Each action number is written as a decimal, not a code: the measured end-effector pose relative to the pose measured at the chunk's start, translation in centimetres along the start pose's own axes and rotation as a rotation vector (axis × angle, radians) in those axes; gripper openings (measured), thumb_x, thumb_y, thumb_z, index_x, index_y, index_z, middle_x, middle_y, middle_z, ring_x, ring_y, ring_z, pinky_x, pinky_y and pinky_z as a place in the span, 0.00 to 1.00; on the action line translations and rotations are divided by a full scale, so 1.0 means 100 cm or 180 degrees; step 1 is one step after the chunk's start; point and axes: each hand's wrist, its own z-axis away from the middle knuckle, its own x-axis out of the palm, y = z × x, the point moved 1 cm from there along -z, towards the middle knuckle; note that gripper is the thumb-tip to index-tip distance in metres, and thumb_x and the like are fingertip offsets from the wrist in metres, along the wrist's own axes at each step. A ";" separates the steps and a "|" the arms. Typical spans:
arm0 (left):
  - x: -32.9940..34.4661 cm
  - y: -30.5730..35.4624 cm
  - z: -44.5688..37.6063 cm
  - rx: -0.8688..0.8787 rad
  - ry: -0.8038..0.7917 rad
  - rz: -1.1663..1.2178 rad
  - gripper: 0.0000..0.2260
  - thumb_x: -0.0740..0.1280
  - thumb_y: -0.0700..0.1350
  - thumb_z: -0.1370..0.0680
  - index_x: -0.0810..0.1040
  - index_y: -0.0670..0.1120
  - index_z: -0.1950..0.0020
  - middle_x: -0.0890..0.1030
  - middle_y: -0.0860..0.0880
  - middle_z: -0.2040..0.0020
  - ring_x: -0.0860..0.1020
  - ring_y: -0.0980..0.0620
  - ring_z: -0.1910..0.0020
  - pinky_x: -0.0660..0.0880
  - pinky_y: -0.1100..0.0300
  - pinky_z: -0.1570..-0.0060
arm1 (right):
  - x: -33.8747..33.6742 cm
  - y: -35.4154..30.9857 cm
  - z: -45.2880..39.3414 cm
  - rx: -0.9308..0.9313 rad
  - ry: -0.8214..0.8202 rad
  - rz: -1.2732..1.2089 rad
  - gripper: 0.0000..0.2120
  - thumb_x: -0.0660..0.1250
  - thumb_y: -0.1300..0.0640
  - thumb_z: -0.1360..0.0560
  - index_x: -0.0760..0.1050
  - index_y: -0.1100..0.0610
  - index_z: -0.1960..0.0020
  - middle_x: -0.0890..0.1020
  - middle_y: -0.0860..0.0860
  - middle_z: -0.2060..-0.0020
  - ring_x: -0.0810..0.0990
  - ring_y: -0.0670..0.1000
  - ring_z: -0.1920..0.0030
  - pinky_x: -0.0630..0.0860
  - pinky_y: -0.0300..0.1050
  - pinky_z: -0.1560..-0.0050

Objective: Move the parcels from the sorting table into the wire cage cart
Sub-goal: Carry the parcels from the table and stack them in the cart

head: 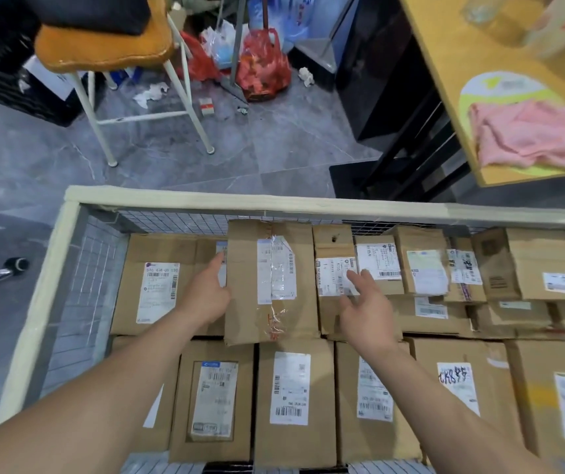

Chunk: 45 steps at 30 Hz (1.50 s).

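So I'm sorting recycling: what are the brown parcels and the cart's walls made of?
The brown box parcels look like matte corrugated cardboard: creased flaps, paper labels. The cage cart's grid walls seem to be thin metal wire; its pale rim looks padded or taped.

A stool [103,49] with an orange seat stands on the grey floor [274,142] near a red plastic bag [262,68]. A pink cloth [531,138] lies on a yellow surface [445,46].

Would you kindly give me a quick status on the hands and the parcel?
Left hand open, touching the tall parcel. Right hand open beside it. Parcel standing in the cage cart among packed boxes. Nothing in the way.
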 end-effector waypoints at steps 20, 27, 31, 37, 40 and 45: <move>-0.044 0.209 0.227 0.2278 0.0033 -0.2936 0.30 0.60 0.62 0.20 0.62 0.51 0.22 0.65 0.50 0.23 0.61 0.48 0.24 0.61 0.48 0.27 | -0.179 -0.058 0.192 0.0005 0.0435 0.1308 0.27 0.64 0.47 0.20 0.67 0.52 0.24 0.74 0.51 0.28 0.77 0.53 0.33 0.76 0.49 0.38; 0.032 0.268 0.301 0.2974 0.0067 -0.3148 0.29 0.59 0.64 0.21 0.65 0.50 0.25 0.68 0.51 0.26 0.64 0.48 0.27 0.65 0.48 0.31 | -0.256 -0.002 0.258 0.0074 0.1012 0.1372 0.16 0.64 0.46 0.23 0.72 0.48 0.36 0.79 0.48 0.41 0.77 0.53 0.39 0.71 0.47 0.54; 0.096 0.300 0.354 0.3269 -0.0042 -0.3234 0.28 0.59 0.64 0.21 0.66 0.51 0.26 0.69 0.52 0.27 0.66 0.49 0.29 0.68 0.49 0.32 | -0.295 0.056 0.309 0.0210 0.1292 0.1214 0.19 0.64 0.43 0.23 0.72 0.51 0.37 0.78 0.49 0.40 0.75 0.54 0.34 0.74 0.49 0.46; 0.206 0.334 0.455 0.3794 -0.0190 -0.3352 0.30 0.59 0.65 0.21 0.64 0.50 0.24 0.70 0.51 0.27 0.68 0.49 0.29 0.69 0.50 0.34 | -0.349 0.165 0.403 0.0549 0.1665 0.0971 0.13 0.62 0.43 0.23 0.67 0.50 0.45 0.74 0.48 0.47 0.76 0.55 0.40 0.71 0.48 0.53; 0.260 0.344 0.506 0.4078 -0.0239 -0.3435 0.30 0.58 0.65 0.21 0.64 0.50 0.24 0.69 0.52 0.27 0.68 0.48 0.30 0.69 0.51 0.34 | -0.369 0.214 0.447 0.0745 0.1758 0.0858 0.17 0.62 0.43 0.22 0.70 0.51 0.37 0.77 0.49 0.40 0.76 0.55 0.38 0.71 0.49 0.51; 0.338 0.357 0.583 0.4564 -0.0456 -0.3496 0.30 0.59 0.65 0.21 0.65 0.50 0.24 0.68 0.51 0.26 0.66 0.48 0.27 0.67 0.52 0.32 | -0.398 0.286 0.520 0.1109 0.2027 0.0722 0.22 0.61 0.40 0.22 0.70 0.52 0.34 0.77 0.52 0.35 0.75 0.57 0.35 0.74 0.49 0.43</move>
